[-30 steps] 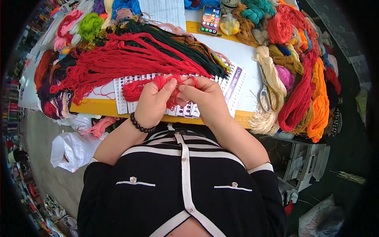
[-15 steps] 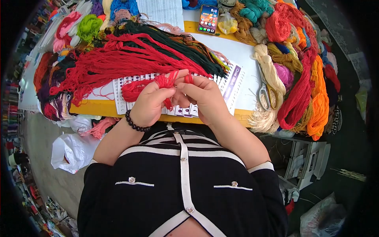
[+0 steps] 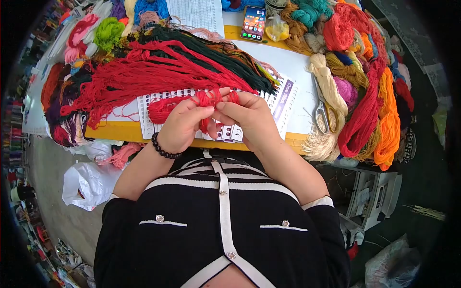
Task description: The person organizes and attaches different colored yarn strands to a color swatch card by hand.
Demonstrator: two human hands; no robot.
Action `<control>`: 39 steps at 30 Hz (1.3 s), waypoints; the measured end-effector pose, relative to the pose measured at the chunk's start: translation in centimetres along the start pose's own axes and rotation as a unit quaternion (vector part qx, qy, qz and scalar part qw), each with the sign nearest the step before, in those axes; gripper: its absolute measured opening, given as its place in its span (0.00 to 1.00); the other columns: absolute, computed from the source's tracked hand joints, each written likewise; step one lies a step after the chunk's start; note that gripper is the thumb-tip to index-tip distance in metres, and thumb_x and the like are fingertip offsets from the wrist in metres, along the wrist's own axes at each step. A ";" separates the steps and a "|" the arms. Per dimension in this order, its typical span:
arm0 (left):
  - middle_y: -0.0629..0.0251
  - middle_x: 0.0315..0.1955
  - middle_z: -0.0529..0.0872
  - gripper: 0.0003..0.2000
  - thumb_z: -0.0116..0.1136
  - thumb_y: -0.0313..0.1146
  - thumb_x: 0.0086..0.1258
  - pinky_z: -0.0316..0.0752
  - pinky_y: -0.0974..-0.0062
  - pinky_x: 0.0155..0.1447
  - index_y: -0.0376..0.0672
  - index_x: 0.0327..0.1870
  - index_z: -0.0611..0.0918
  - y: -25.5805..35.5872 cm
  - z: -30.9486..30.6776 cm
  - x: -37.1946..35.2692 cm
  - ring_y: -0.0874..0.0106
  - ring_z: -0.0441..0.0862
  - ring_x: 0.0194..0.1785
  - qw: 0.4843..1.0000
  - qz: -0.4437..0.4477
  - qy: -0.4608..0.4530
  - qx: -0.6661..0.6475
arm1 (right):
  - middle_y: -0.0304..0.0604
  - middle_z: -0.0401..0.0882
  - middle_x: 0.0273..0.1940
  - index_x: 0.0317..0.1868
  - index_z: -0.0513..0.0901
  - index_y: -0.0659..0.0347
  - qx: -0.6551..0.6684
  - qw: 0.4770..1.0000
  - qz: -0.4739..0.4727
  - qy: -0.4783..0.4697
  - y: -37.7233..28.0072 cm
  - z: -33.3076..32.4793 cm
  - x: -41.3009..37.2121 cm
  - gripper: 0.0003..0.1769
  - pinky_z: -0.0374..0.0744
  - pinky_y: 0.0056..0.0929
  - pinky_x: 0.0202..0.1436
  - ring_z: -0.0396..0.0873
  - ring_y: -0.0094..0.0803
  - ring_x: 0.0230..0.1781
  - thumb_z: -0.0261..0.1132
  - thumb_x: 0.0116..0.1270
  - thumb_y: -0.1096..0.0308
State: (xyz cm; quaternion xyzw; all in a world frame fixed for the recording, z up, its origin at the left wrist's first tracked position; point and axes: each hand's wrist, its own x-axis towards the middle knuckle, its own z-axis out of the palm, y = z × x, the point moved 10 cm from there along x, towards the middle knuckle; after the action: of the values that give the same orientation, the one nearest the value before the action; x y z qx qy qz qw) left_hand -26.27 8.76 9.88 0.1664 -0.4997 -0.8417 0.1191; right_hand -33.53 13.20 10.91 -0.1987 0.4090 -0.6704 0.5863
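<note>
Red embroidery thread (image 3: 206,99) runs between my two hands above the table's front edge. My left hand (image 3: 181,122), with a dark bead bracelet at the wrist, pinches it between thumb and fingers. My right hand (image 3: 249,117) is closed on the same thread, with a loop of it over the fingers. Beneath the hands lie white punched thread cards (image 3: 281,103) printed in purple. A bundle of red thread (image 3: 161,110) rests on the cards beside my left hand, and long red skeins (image 3: 139,69) spread behind it.
Dark green skeins (image 3: 192,50) lie behind the red ones. Scissors (image 3: 321,113) rest by a cream skein (image 3: 326,81) at right, near orange thread (image 3: 385,120). A phone (image 3: 253,23) sits at the back by a printed sheet (image 3: 194,14). A white bag (image 3: 91,185) stands below left.
The fingers of both hands have shifted slightly, and the thread between them has changed shape. My right hand is a little further right. Things on the table have not moved.
</note>
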 end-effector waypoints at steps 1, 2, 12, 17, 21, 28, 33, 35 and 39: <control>0.62 0.50 0.78 0.22 0.41 0.25 0.67 0.76 0.80 0.38 0.37 0.64 0.67 -0.2 -0.1 0.1 0.76 0.80 0.36 1.000 -0.002 -0.007 -0.028 | 0.40 0.81 0.27 0.31 0.80 0.67 0.000 1.000 0.001 0.000 0.1 -0.1 0.0 0.03 0.75 0.20 0.31 0.78 0.23 0.26 0.64 0.59 0.75; 0.61 0.51 0.78 0.22 0.41 0.25 0.67 0.77 0.79 0.38 0.36 0.63 0.68 -0.3 -0.1 0.1 0.76 0.80 0.36 0.998 -0.004 -0.014 -0.055 | 0.40 0.81 0.29 0.32 0.81 0.66 -0.007 1.000 0.002 0.006 0.2 -0.2 0.0 0.03 0.75 0.20 0.33 0.79 0.23 0.28 0.64 0.58 0.76; 0.61 0.44 0.82 0.16 0.44 0.28 0.70 0.78 0.80 0.33 0.35 0.57 0.74 0.2 -0.6 0.1 0.75 0.81 0.37 0.995 0.028 0.087 0.028 | 0.41 0.82 0.33 0.34 0.82 0.67 -0.136 0.989 -0.053 0.030 0.6 -1.6 0.4 0.04 0.76 0.23 0.37 0.80 0.25 0.31 0.63 0.57 0.78; 0.63 0.37 0.82 0.13 0.45 0.35 0.75 0.78 0.82 0.33 0.35 0.48 0.77 0.5 -0.9 -0.1 0.75 0.82 0.34 0.988 0.059 0.140 0.005 | 0.42 0.81 0.30 0.33 0.81 0.67 -0.059 0.997 -0.033 0.031 0.7 -1.0 0.2 0.04 0.76 0.23 0.35 0.79 0.25 0.29 0.62 0.57 0.79; 0.63 0.37 0.82 0.14 0.43 0.37 0.75 0.78 0.82 0.32 0.35 0.48 0.76 0.4 -0.8 -0.1 0.74 0.82 0.33 0.987 0.081 0.134 -0.016 | 0.44 0.81 0.28 0.35 0.81 0.67 0.015 0.999 0.007 0.032 1.7 -1.3 0.5 0.05 0.75 0.23 0.33 0.79 0.26 0.29 0.61 0.58 0.78; 0.60 0.37 0.82 0.15 0.42 0.39 0.76 0.80 0.79 0.35 0.34 0.47 0.75 0.2 -1.9 -0.1 0.71 0.83 0.34 0.986 0.080 0.144 -0.004 | 0.41 0.80 0.28 0.35 0.81 0.66 0.030 0.996 0.014 0.084 1.7 -1.7 0.2 0.05 0.75 0.25 0.36 0.79 0.27 0.30 0.60 0.59 0.77; 0.57 0.37 0.82 0.15 0.41 0.38 0.76 0.81 0.76 0.39 0.34 0.45 0.76 0.9 -2.4 -0.5 0.70 0.82 0.35 0.979 0.103 0.174 -0.009 | 0.37 0.78 0.32 0.35 0.77 0.61 0.097 0.994 0.018 0.046 2.8 -2.5 1.2 0.03 0.76 0.29 0.45 0.79 0.28 0.34 0.58 0.62 0.73; 0.56 0.38 0.82 0.14 0.40 0.35 0.76 0.79 0.72 0.45 0.33 0.48 0.74 1.8 -2.7 -0.8 0.69 0.82 0.37 0.969 0.114 0.215 -0.042 | 0.37 0.77 0.32 0.35 0.76 0.60 0.189 0.981 0.027 0.034 2.3 -2.8 1.4 0.03 0.76 0.28 0.44 0.78 0.28 0.33 0.57 0.62 0.72; 0.55 0.39 0.81 0.14 0.38 0.29 0.74 0.75 0.71 0.52 0.32 0.55 0.72 1.6 -1.8 -0.4 0.69 0.81 0.40 0.987 0.098 0.106 -0.064 | 0.34 0.73 0.25 0.34 0.76 0.59 0.237 0.970 0.042 0.026 2.1 -3.0 1.4 0.03 0.72 0.21 0.34 0.72 0.23 0.25 0.58 0.63 0.70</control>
State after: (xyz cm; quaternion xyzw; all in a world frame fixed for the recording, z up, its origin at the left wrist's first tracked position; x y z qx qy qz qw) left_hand -25.11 6.72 10.51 0.1970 -0.4434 -0.8337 0.2635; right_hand -34.77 12.86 7.23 -0.0195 0.2617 -0.7277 0.6337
